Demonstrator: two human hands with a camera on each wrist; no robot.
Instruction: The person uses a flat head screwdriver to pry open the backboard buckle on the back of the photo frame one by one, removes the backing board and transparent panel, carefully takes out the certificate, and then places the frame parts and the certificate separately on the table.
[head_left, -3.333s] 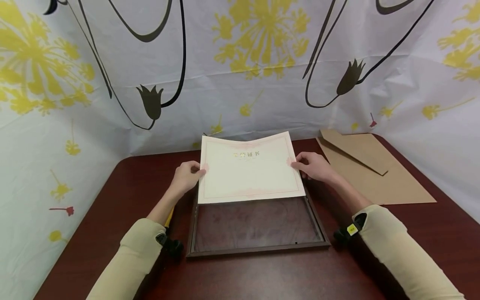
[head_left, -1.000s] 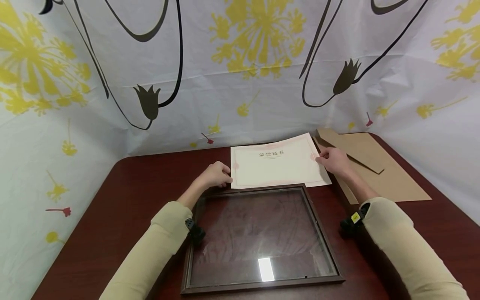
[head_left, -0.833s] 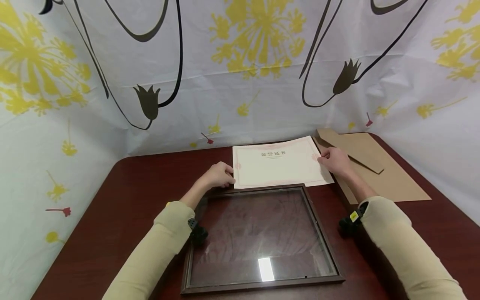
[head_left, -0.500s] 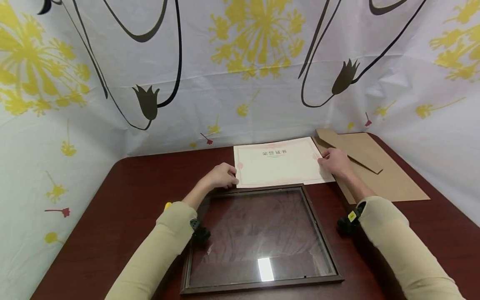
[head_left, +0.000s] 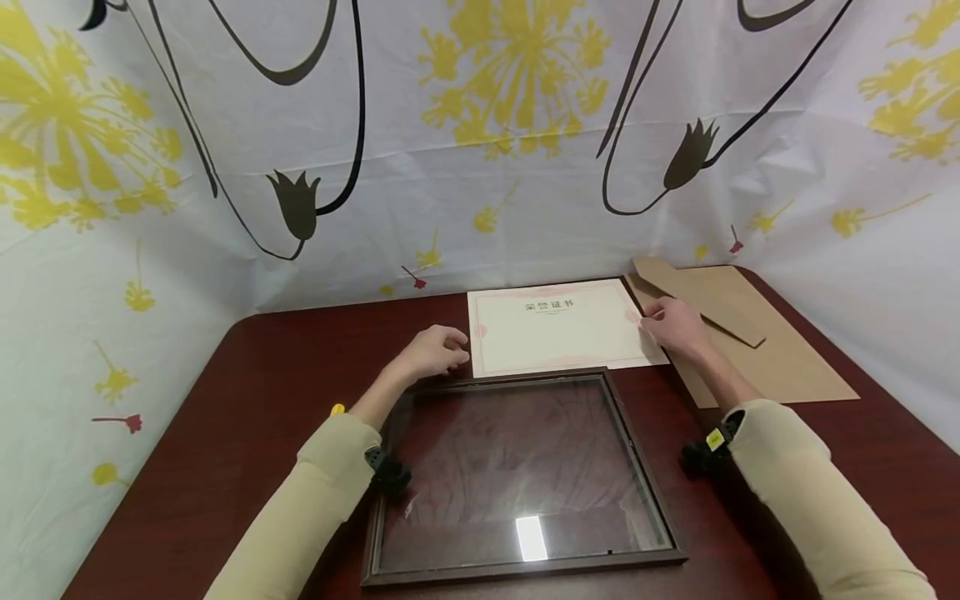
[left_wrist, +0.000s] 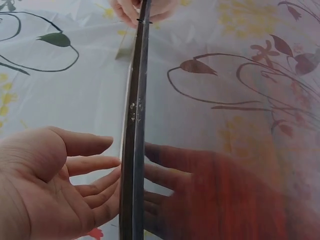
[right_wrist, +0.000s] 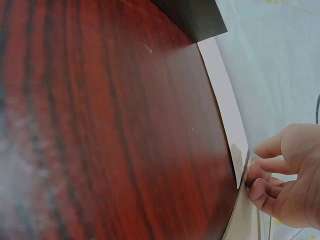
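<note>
A cream certificate (head_left: 555, 342) with a pink border and gold Chinese lettering lies flat at the back of the table. Just in front of it is a dark picture frame (head_left: 600, 561) with a glass pane. My left hand (head_left: 435, 352) hovers beside the certificate's left edge with relaxed fingers. In the left wrist view, that hand (left_wrist: 50, 180) is spread close to the frame's edge (left_wrist: 131, 150) and mirrored in the glass. At the certificate's right edge is my right hand (head_left: 675, 327); in the right wrist view, its thumb (right_wrist: 267, 147) is straight and the other fingers loosely bent.
A brown paper envelope (head_left: 772, 375) with its flap raised lies at the right of the dark red table (head_left: 270, 400). A small yellow item (head_left: 337, 409) shows behind my left sleeve. A patterned white cloth (head_left: 480, 225) hangs around the table's back and sides.
The certificate has come out from over the frame, moved back and right, and now lies flat. My left hand has let go and drawn slightly left; the right fingers have eased off the edge.
</note>
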